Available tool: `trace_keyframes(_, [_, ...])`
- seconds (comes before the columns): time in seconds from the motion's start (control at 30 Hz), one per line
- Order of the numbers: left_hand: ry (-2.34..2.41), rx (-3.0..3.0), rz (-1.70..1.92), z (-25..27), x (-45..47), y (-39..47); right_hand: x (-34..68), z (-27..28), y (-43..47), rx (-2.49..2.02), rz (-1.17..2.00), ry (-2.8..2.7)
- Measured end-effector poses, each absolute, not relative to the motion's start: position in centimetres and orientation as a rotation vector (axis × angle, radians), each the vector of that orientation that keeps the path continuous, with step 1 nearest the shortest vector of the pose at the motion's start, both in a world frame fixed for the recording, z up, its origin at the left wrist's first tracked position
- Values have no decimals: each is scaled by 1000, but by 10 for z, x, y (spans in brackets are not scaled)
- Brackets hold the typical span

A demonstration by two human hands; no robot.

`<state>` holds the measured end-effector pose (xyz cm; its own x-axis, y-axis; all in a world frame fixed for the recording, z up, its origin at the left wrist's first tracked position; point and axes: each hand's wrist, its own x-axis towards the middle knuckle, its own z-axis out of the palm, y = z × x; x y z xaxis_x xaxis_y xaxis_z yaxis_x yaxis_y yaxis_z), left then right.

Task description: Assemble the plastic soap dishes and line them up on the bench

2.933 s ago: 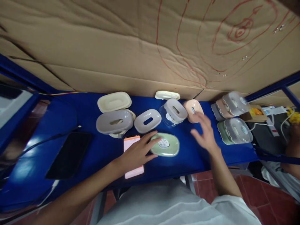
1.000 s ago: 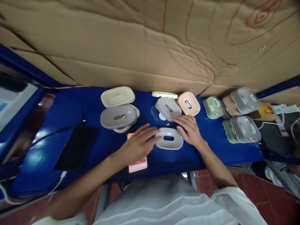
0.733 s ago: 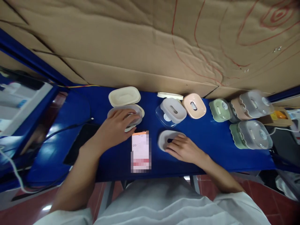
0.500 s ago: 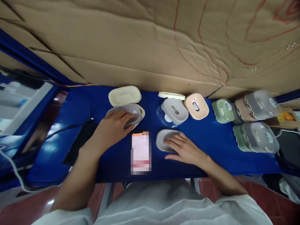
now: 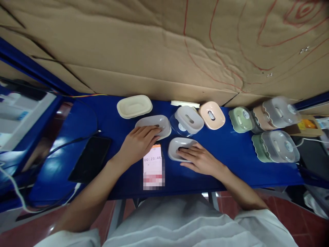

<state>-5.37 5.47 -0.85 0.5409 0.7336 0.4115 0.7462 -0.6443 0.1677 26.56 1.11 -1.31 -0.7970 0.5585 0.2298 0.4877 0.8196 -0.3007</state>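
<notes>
My left hand bends its fingers over the near rim of a light grey oval dish, fingertips inside it. A cream edge shows beneath this dish at its right. In front of me, my right hand lies across a second light grey dish, with fingertips at its dark middle slot and the thumb at the near side. Just behind stands a clear box with a grey slotted tray tilted on it. A cream oval dish sits farther back on the left.
A lit phone with a timer lies between my forearms, a dark tablet to the left. A peach slotted dish and a cream piece stand by the cardboard wall. Lidded boxes line the right of the blue table.
My left hand has moved right with the grey dish and the cream piece under it, closer to the clear box. My right hand stays on its dish. The view has shifted slightly.
</notes>
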Motion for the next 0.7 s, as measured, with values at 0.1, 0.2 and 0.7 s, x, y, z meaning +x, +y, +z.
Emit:
trace_keyframes(0.1, [-1301, -2739, -705, -10, -49, 52, 268, -10, 11, -802, 359, -2720])
trace_keyframes(0.2, [-1335, -2668, -697, -10, -50, 53, 269, -8, 13, -805, 343, -2714])
trace_keyframes(0.7, [-1414, -2549, -610, -13, -58, 56, 295, -9, 36, -1179, 195, -2382])
